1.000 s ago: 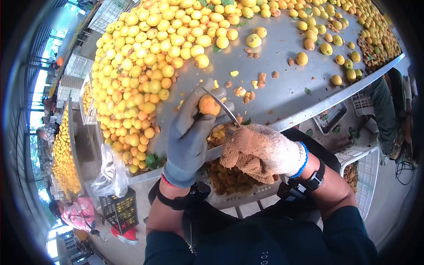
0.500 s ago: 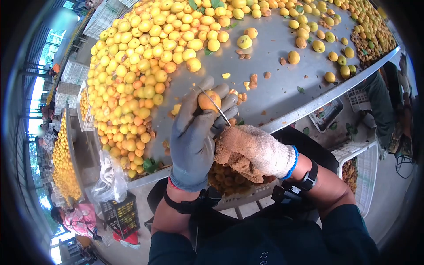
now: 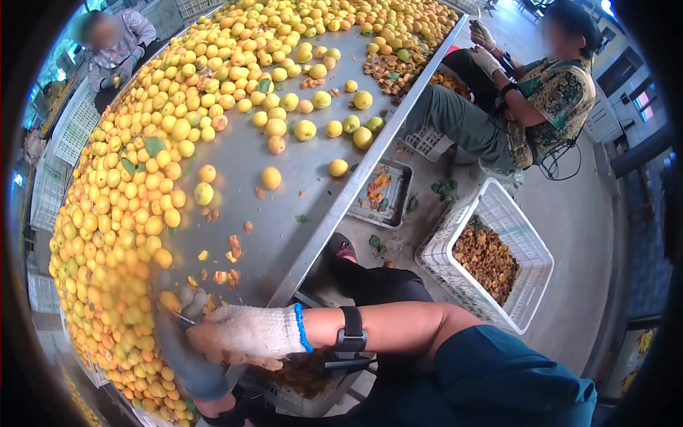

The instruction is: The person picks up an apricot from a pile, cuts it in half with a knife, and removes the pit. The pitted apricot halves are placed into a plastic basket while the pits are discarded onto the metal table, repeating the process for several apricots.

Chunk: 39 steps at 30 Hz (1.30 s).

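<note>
My left hand (image 3: 186,349), in a grey-blue glove, is at the lower left over the metal table (image 3: 284,235). Its fingers are wrapped round a yellow-orange fruit (image 3: 169,302). My right hand (image 3: 245,333), in a white knitted glove with a brown-stained front, is closed on a small knife (image 3: 183,317) whose thin blade reaches to the fruit. The knife's handle is hidden in the glove. Fruit pieces (image 3: 233,249) and whole fruits (image 3: 271,178) lie on the metal beyond my hands.
A large heap of fruit (image 3: 142,192) covers the table's left and far side. Right of the table edge stand a white crate (image 3: 434,249) of brown pieces and a black tray (image 3: 395,213). One person (image 3: 555,92) sits at the upper right, another (image 3: 117,46) at the upper left.
The view has turned to the right, bringing the seated person and white crate further in. My hands now appear lower and further left, still holding fruit and knife.
</note>
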Tool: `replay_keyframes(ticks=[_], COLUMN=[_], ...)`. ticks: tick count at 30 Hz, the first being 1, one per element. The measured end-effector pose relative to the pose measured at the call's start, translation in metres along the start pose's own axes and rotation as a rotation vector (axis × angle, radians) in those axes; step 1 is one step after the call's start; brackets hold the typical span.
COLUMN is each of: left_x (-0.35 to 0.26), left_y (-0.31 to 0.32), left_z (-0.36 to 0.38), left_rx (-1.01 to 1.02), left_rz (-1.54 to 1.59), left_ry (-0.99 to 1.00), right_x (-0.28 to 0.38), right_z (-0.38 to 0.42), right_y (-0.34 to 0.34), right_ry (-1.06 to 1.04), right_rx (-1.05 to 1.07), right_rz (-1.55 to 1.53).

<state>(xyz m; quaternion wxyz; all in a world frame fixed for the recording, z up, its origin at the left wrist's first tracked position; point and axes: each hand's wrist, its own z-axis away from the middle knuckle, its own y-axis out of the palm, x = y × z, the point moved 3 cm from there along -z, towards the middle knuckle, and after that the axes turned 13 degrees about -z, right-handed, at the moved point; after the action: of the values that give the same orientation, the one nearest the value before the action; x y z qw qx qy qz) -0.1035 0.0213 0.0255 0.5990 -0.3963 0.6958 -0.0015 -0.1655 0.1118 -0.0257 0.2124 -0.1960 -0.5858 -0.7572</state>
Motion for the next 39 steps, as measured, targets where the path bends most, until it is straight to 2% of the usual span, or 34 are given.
replay_keyframes(ticks=[3,5,6,7,8,10,12,14,17,19,21,23,24,26,28,32,35,38,39], left_x=[0.000,0.015,0.026,0.027,0.019,0.016,0.020,0.013,0.016,0.016,0.007,0.017,0.016,0.019,0.027,0.023,0.033,0.036,0.042], left_y=[-0.003,-0.002,0.003,0.009,0.015,0.006,-0.003,-0.003,0.011,0.012,0.013,-0.003,-0.008,-0.010,-0.004,-0.007,-0.012,-0.019,-0.024], left_z=[-0.002,-0.001,-0.003,-0.007,-0.007,-0.001,-0.004,-0.005,0.006,-0.007,-0.002,0.000,-0.002,0.000,0.001,0.000,0.004,0.007,0.007], left_rx=[0.049,0.003,-0.055,-0.114,-0.171,-0.043,-0.013,0.057,-0.063,-0.012,-0.064,0.020,0.002,-0.027,-0.072,-0.061,-0.026,-0.084,-0.100], left_rz=[-0.029,0.199,0.421,0.640,0.538,0.217,0.343,0.317,0.257,0.695,0.393,0.385,0.127,0.085,0.555,0.600,0.783,1.016,0.992], left_ry=[-0.017,-0.174,-0.334,-0.493,-0.453,-0.240,-0.352,-0.254,-0.192,-0.489,-0.394,-0.399,-0.271,-0.266,-0.460,-0.403,-0.415,-0.454,-0.416], right_x=[0.028,0.017,0.014,0.023,0.032,0.030,0.027,0.023,0.016,0.017,0.027,0.017,0.019,0.016,0.003,-0.002,-0.010,-0.001,0.000], right_z=[0.031,0.014,0.008,0.015,0.024,0.027,0.031,0.028,0.015,0.010,0.022,0.013,0.011,0.008,-0.006,-0.006,-0.009,-0.004,-0.003], right_y=[0.016,0.003,0.000,0.004,0.007,0.006,0.006,0.008,0.004,0.005,0.012,0.011,0.012,0.013,0.010,0.009,0.002,0.006,0.004], right_ry=[0.054,-0.054,-0.109,-0.056,0.002,0.075,0.142,0.167,0.140,0.132,0.200,0.184,0.159,0.104,-0.019,0.052,0.073,0.123,0.145], right_rx=[-0.017,-0.066,-0.088,-0.095,-0.096,-0.021,-0.009,-0.014,-0.063,-0.072,-0.082,-0.129,-0.143,-0.160,-0.131,-0.136,-0.103,-0.074,-0.042], right_rz=[0.071,0.115,0.143,0.129,0.109,0.010,-0.082,-0.117,-0.057,-0.034,-0.006,0.099,0.163,0.247,0.214,0.101,0.016,0.109,0.129])
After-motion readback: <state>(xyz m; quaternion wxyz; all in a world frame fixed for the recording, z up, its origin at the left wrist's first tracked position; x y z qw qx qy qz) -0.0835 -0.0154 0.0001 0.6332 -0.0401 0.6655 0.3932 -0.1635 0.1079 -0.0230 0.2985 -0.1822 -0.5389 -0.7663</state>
